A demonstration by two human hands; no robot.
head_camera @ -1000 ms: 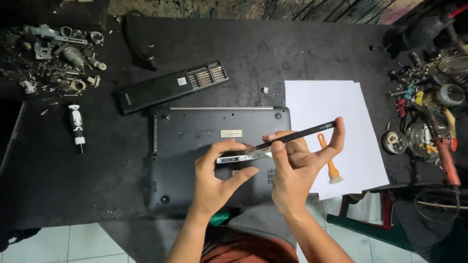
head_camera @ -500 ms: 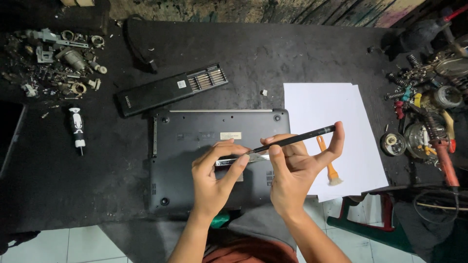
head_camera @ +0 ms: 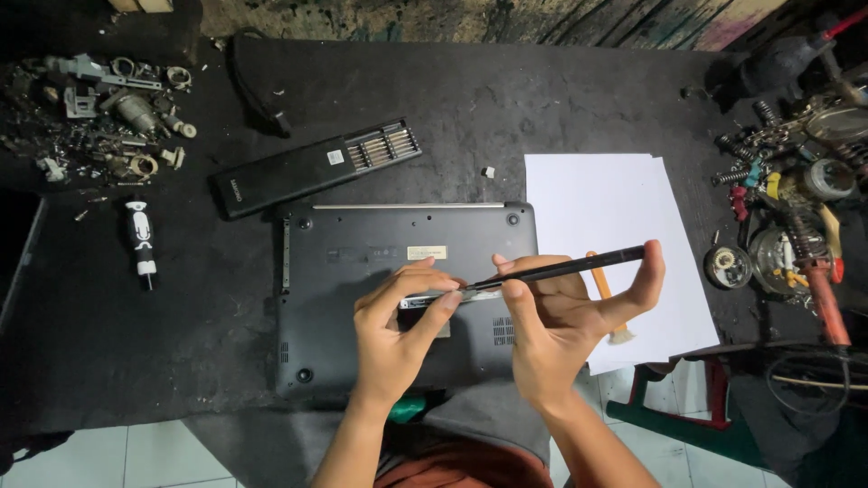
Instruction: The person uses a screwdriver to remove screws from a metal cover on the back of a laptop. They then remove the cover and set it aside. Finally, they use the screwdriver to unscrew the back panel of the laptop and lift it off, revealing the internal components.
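A black laptop (head_camera: 362, 262) lies bottom-up on the dark mat in front of me. Above it my right hand (head_camera: 561, 316) grips a slim black screwdriver handle (head_camera: 579, 266) that points left. My left hand (head_camera: 398, 316) pinches a thin silver bit (head_camera: 434, 298) at the handle's tip, fingers closed around it. Both hands hover over the laptop's middle, touching each other at the fingertips.
A black bit case (head_camera: 312, 167) lies open behind the laptop. White paper (head_camera: 606, 217) with an orange-handled brush (head_camera: 606, 289) sits to the right. A small black-and-white screwdriver (head_camera: 140, 242) and metal scrap (head_camera: 99, 108) lie left; tools and parts (head_camera: 796, 208) crowd the right edge.
Both hands stay together over the laptop; the handle has shifted only slightly, and my left fingers keep working the silver bit at its tip.
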